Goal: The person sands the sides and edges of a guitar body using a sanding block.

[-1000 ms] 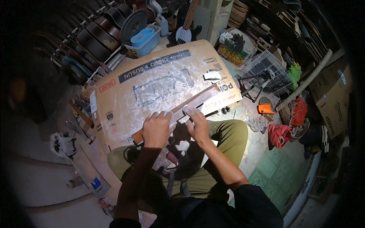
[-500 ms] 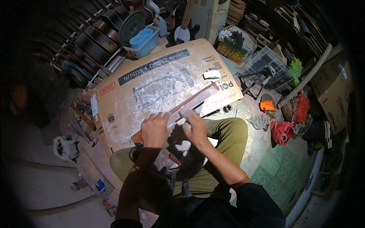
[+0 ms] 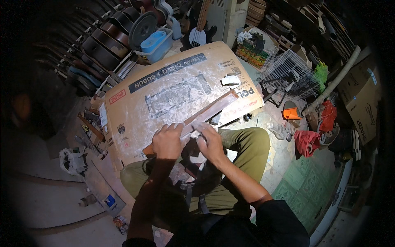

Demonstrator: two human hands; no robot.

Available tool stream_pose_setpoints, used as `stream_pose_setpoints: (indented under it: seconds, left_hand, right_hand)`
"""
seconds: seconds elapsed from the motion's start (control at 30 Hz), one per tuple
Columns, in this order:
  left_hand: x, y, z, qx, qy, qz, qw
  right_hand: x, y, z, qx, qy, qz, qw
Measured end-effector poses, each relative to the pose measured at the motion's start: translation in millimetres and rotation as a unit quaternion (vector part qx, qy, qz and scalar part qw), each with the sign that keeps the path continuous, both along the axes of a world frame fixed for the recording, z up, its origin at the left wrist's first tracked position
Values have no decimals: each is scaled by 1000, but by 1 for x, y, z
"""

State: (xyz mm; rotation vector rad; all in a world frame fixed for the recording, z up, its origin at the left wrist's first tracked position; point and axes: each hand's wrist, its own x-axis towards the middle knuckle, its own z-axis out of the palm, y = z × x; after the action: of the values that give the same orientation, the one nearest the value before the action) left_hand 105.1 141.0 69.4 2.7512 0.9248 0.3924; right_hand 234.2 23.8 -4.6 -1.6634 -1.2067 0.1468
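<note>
A long, narrow brown wooden piece [image 3: 214, 107], shaped like a guitar neck blank, slants from near my left knee up to the right over a flattened cardboard sheet [image 3: 135, 109]. My left hand [image 3: 168, 140] is closed around its lower part, with an orange-brown end [image 3: 148, 150] showing past the hand. My right hand [image 3: 211, 142] has its fingers bent and pressed against the near side of the wood. Something pale lies under those fingertips, too covered to make out. White dust coats the cardboard.
A folded white paper [image 3: 231, 80] lies on the cardboard's far right corner. Guitar bodies [image 3: 103, 43] line the back left, near a plastic tub [image 3: 158, 46]. A wire cage [image 3: 284, 70], an orange-fronted object [image 3: 291, 113] and a red cloth [image 3: 307, 143] are at the right.
My right hand has shifted slightly along the wood, its fingers sliding a little down and left. My left hand keeps its hold. The whole view has moved slightly.
</note>
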Motion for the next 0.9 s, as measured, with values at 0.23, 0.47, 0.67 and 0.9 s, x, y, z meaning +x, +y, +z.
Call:
stream_pose_setpoints:
  seconds: [0.23, 0.47, 0.67, 0.9]
  left_hand:
    - [-3, 2, 5, 16, 6, -3, 1000]
    - [0, 4, 5, 5, -11, -4, 1000]
    - [5, 9, 6, -6, -6, -6, 1000]
    - [4, 9, 0, -2, -18, -22, 1000]
  right_hand:
    - [-8, -1, 11, -49, -24, -14, 998]
    - [-3, -1, 4, -89, -87, -57, 991]
    - [5, 14, 3, -102, -93, -95, 986]
    - [7, 13, 3, -122, -103, -108, 981]
